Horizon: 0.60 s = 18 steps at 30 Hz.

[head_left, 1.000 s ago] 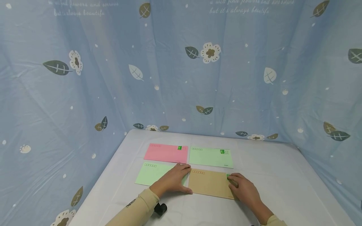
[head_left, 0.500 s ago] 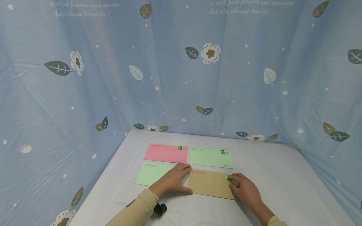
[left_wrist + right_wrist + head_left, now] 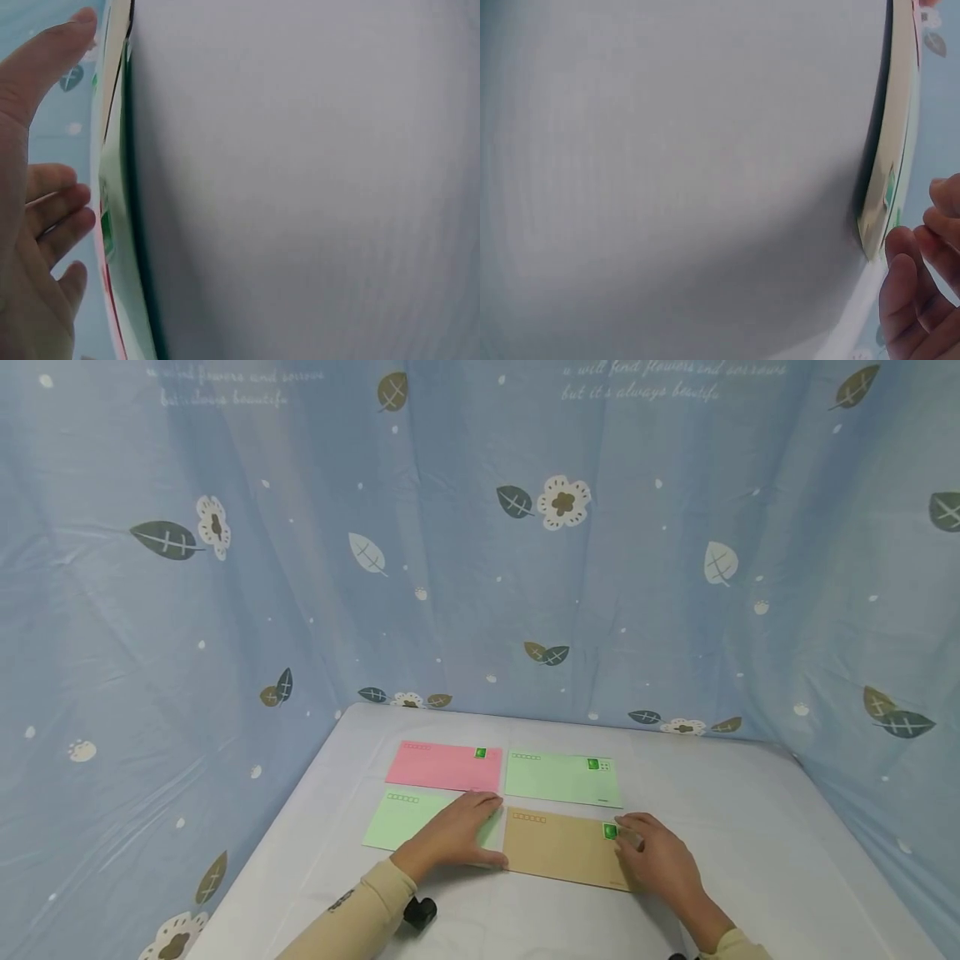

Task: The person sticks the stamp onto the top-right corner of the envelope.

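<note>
A brown envelope [image 3: 562,847] lies flat at the front right of a block of envelopes, a green stamp [image 3: 611,832] at its upper right corner. My left hand [image 3: 457,831] spreads over the right part of a light green envelope [image 3: 405,817], thumb and fingertips at the brown envelope's left edge. Just right of the stamp is my right hand [image 3: 662,860], fingers bent loosely, covering the envelope's right end. In the right wrist view thumb and fingers stand apart, and I see nothing between them; the stamp lies on the envelope beside them.
Behind lie a pink envelope [image 3: 442,768] and another light green envelope [image 3: 562,779], each with a green stamp. A black object [image 3: 420,912] shows under my left sleeve. A white cloth [image 3: 750,827] covers the table; a blue patterned curtain [image 3: 450,527] surrounds it.
My right fingers have drawn slightly right, off the stamp, which shows whole now. The left hand stays at the envelope's left edge. The head view has shifted a little.
</note>
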Each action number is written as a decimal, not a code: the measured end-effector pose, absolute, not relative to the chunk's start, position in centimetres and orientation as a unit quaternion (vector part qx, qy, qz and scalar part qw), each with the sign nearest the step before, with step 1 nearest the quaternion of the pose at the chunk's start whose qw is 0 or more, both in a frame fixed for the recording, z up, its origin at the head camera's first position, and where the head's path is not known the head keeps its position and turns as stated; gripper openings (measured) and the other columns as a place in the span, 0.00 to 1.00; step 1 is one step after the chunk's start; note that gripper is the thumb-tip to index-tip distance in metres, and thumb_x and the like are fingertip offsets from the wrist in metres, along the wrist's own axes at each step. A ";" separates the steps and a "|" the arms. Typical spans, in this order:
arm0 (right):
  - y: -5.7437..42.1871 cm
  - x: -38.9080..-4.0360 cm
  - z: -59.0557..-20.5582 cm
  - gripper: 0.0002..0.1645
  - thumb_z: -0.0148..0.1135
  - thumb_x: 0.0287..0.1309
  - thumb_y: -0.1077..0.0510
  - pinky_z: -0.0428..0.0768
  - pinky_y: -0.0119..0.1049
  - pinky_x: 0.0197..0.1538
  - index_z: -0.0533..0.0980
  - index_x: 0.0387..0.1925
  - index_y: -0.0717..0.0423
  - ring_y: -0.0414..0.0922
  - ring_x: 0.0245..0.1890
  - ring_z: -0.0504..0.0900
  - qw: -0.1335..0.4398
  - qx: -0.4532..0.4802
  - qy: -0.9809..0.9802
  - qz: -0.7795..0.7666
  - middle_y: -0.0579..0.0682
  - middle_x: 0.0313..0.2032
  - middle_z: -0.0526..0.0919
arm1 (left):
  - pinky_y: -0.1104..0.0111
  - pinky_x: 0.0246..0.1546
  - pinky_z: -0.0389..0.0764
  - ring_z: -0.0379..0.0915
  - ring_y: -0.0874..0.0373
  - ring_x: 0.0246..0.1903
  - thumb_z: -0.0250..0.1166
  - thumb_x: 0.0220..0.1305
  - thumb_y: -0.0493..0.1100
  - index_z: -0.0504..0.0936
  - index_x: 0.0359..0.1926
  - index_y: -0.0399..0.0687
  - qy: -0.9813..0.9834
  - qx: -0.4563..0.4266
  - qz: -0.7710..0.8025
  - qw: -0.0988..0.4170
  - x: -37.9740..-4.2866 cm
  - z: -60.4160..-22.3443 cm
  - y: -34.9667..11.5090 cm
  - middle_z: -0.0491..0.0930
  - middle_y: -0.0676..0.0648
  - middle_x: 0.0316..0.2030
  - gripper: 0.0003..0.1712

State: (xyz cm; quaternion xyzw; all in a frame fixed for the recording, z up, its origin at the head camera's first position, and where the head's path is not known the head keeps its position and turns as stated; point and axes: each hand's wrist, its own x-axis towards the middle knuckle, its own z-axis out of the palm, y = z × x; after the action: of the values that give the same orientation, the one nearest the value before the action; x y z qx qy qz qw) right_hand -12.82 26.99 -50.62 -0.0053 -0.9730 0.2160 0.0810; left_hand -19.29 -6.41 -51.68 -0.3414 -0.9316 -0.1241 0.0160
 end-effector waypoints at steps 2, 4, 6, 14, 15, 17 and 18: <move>27.3 -12.8 -50.6 0.21 0.66 0.52 0.52 0.68 0.29 0.21 0.79 0.50 0.51 0.36 0.24 0.72 0.077 -0.012 -0.973 0.216 0.50 0.52 0.77 | 0.62 0.64 0.61 0.57 0.56 0.64 0.57 0.39 0.81 0.64 0.67 0.50 -0.935 -0.331 -0.130 0.013 -19.4 -51.8 -6.8 0.63 0.52 0.64 0.59; 27.6 -13.0 -50.6 0.22 0.65 0.53 0.51 0.69 0.29 0.21 0.79 0.50 0.51 0.36 0.24 0.72 0.074 -0.018 -0.974 0.211 0.50 0.52 0.77 | 0.61 0.63 0.62 0.58 0.56 0.63 0.57 0.39 0.81 0.64 0.67 0.53 -0.938 -0.319 -0.138 0.013 -19.6 -51.8 -7.2 0.63 0.53 0.63 0.58; 27.8 -13.1 -50.5 0.22 0.65 0.53 0.51 0.69 0.30 0.22 0.79 0.51 0.51 0.37 0.25 0.73 0.070 -0.020 -0.975 0.211 0.51 0.53 0.76 | 0.61 0.62 0.64 0.59 0.57 0.62 0.57 0.38 0.81 0.65 0.66 0.55 -0.942 -0.304 -0.142 0.011 -19.7 -51.7 -7.8 0.64 0.54 0.62 0.57; 29.0 -13.3 -50.2 0.22 0.62 0.56 0.50 0.70 0.30 0.22 0.78 0.52 0.52 0.38 0.26 0.74 0.061 -0.023 -0.978 0.198 0.53 0.54 0.75 | 0.59 0.61 0.65 0.60 0.56 0.61 0.58 0.39 0.80 0.64 0.66 0.56 -0.952 -0.270 -0.147 0.009 -20.2 -51.5 -9.8 0.64 0.53 0.61 0.56; 29.2 -13.3 -50.1 0.22 0.62 0.56 0.50 0.70 0.30 0.21 0.77 0.52 0.53 0.38 0.26 0.74 0.062 -0.022 -0.979 0.195 0.53 0.54 0.75 | 0.59 0.61 0.65 0.60 0.56 0.61 0.58 0.39 0.80 0.64 0.66 0.56 -0.952 -0.265 -0.149 0.009 -20.3 -51.6 -10.1 0.64 0.54 0.61 0.56; 29.7 -13.3 -50.0 0.23 0.62 0.56 0.51 0.70 0.31 0.20 0.77 0.53 0.53 0.38 0.26 0.74 0.067 -0.018 -0.979 0.189 0.54 0.54 0.75 | 0.60 0.61 0.65 0.59 0.56 0.61 0.58 0.39 0.80 0.64 0.66 0.56 -0.954 -0.259 -0.153 0.011 -20.4 -51.7 -10.5 0.64 0.54 0.61 0.56; 30.0 -13.3 -49.9 0.23 0.62 0.56 0.51 0.70 0.31 0.20 0.77 0.53 0.54 0.38 0.25 0.74 0.071 -0.016 -0.980 0.187 0.55 0.54 0.74 | 0.60 0.61 0.65 0.59 0.57 0.60 0.58 0.39 0.80 0.64 0.66 0.56 -0.954 -0.257 -0.154 0.013 -20.5 -51.7 -10.8 0.63 0.54 0.61 0.56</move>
State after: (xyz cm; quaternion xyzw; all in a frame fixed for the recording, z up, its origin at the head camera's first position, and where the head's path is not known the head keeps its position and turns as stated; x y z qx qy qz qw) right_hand -13.28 30.04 -49.94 -0.0155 -0.9797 0.1869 0.0714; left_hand -20.48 -10.75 -51.71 -0.2567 -0.9541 -0.1537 0.0126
